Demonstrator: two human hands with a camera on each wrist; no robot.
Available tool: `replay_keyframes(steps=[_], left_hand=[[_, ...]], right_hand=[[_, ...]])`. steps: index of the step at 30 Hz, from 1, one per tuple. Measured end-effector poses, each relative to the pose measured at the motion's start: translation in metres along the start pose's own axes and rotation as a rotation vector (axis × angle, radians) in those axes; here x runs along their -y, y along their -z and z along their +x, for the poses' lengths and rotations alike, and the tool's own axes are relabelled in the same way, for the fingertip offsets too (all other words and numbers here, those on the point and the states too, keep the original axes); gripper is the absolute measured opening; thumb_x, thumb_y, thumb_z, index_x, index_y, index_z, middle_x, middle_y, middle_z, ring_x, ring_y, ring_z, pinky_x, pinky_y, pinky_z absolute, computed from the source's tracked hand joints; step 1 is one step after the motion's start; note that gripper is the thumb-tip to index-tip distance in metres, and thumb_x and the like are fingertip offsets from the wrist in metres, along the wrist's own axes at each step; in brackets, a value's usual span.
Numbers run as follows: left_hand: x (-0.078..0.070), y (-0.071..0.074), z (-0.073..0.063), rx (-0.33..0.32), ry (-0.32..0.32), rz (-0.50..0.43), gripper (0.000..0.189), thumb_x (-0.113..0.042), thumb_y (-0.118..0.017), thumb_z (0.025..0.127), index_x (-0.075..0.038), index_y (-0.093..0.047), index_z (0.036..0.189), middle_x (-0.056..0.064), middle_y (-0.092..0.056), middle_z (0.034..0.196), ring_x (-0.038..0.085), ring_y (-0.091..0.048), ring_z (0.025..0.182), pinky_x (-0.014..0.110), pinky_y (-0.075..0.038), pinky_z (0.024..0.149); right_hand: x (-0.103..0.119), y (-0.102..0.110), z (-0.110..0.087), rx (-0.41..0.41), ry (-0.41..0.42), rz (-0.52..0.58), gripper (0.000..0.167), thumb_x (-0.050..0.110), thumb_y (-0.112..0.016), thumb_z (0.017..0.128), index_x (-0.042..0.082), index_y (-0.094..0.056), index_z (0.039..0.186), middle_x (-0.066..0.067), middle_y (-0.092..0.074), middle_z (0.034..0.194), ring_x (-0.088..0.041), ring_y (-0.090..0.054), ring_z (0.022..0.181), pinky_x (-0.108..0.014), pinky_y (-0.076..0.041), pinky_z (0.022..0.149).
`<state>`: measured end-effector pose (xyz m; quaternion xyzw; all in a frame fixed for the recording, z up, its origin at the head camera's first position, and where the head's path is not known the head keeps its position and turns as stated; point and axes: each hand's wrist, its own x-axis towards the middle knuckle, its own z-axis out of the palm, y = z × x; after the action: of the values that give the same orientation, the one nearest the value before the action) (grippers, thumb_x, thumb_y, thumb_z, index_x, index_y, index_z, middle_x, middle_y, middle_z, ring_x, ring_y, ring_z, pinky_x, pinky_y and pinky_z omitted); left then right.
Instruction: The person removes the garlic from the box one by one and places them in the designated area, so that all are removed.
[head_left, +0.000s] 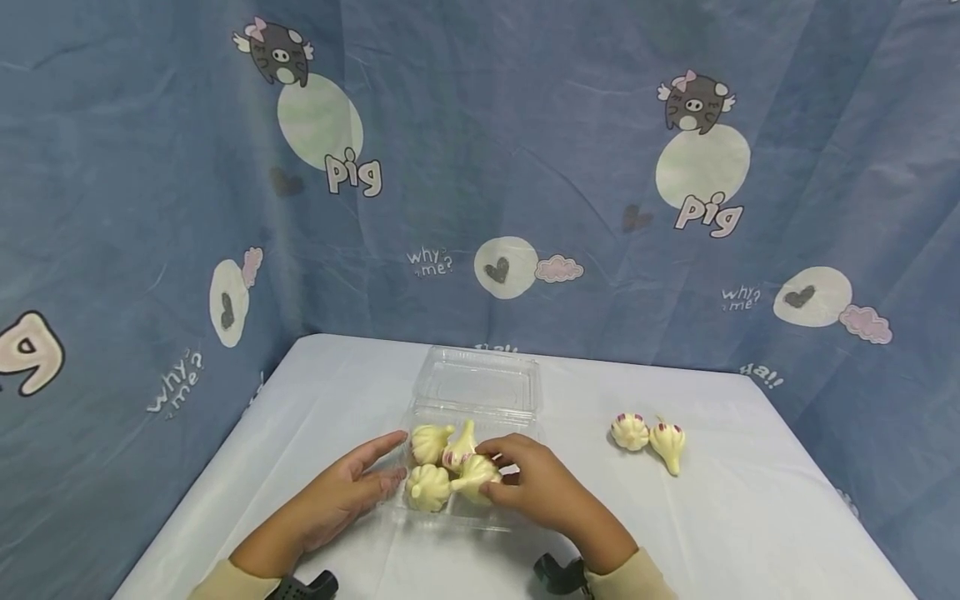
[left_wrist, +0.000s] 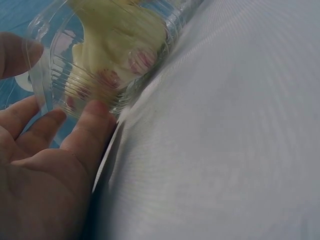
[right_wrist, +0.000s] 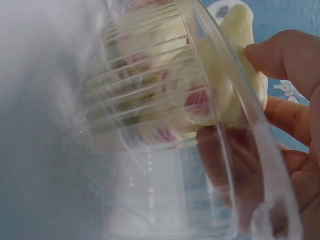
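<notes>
I have the right hand [head_left: 536,479] curled in a pinch, thumb and fingers closed to the width of one pale garlic bulb [head_left: 476,478]; that bulb sits at the front right of a cluster of four in the clear plastic clamshell tray [head_left: 480,520], to the left of my right palm, its long axis running roughly sideways with the stem pointing left, towards the front-left bulb [head_left: 428,488]; the right hand is the nearer one to it. The left hand [head_left: 341,496] is spread at the tray's left wall, holding nothing, a fingertip against the plastic in the left wrist view; I read that as steadying. Well off to the right, on my right hand's side, a round bulb [head_left: 629,432] and a longer-necked bulb [head_left: 667,445] lie side by side on the white cloth [head_left: 757,500], the latter's neck pointing towards me. The bulbs look smooth and waxy, lobed, blushed purple in places; the tray is thin, glossy and ribbed along its walls; its hinged lid [head_left: 477,380] lies back, open, behind it.
</notes>
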<state>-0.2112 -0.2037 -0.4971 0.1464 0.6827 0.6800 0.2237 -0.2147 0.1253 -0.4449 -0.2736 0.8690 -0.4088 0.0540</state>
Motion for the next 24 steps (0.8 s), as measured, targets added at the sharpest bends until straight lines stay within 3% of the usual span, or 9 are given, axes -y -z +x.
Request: replay_keyframes(steps=[6, 14, 24], left_hand=[[-0.001, -0.001, 0.000, -0.002, 0.008, -0.003, 0.075, -0.019, -0.060, 0.106, -0.014, -0.019, 0.168, 0.016, -0.001, 0.176, 0.045, -0.026, 0.156, 0.052, -0.029, 0.125], [-0.004, -0.001, 0.000, -0.008, 0.008, -0.001, 0.073, -0.017, -0.060, 0.107, -0.014, -0.020, 0.168, 0.016, -0.001, 0.176, 0.044, -0.026, 0.156, 0.050, -0.030, 0.125], [-0.002, -0.001, -0.001, -0.020, 0.019, -0.004, 0.076, -0.018, -0.062, 0.105, -0.015, -0.021, 0.168, 0.015, -0.002, 0.176, 0.044, -0.027, 0.156, 0.057, -0.025, 0.125]], right_hand=[[-0.005, 0.002, -0.003, -0.058, 0.015, 0.032, 0.041, 0.021, -0.079, 0.094, 0.021, -0.068, 0.133, 0.005, -0.065, 0.127, -0.020, -0.067, 0.116, -0.035, -0.062, 0.092], [-0.007, 0.006, -0.008, -0.159, 0.003, 0.076, 0.042, 0.021, -0.079, 0.094, 0.021, -0.067, 0.134, 0.003, -0.065, 0.128, -0.019, -0.067, 0.117, -0.030, -0.061, 0.092], [-0.011, 0.013, -0.013, -0.257, -0.046, 0.092, 0.046, 0.015, -0.081, 0.091, 0.017, -0.067, 0.135, 0.003, -0.064, 0.131, -0.020, -0.066, 0.118, -0.025, -0.061, 0.089]])
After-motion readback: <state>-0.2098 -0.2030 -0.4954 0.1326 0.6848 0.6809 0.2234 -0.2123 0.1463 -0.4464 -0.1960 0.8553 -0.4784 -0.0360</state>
